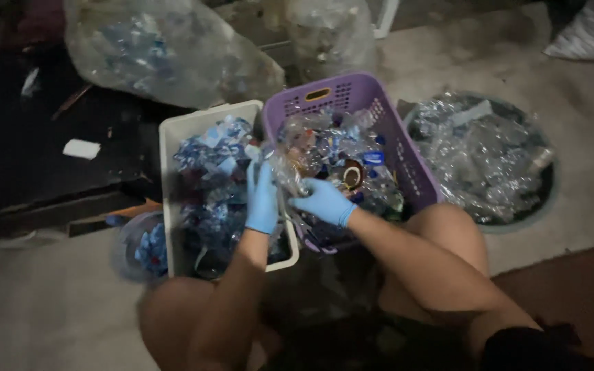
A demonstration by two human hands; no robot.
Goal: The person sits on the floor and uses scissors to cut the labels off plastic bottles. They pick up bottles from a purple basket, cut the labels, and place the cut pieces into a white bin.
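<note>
Both blue-gloved hands grip a crushed clear plastic bottle point(290, 175) over the purple basket point(407, 148): left hand point(262, 199) clasps its left side, right hand point(324, 201) beneath. Its long axis cannot be told.

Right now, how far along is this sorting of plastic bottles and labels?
Partly done. The white bin already holds many blue label scraps, and the round tub holds clear crushed plastic. In hand: left hand and right hand, in blue gloves, grip a clear bottle. Left: the purple basket looks full of bottles.
</note>
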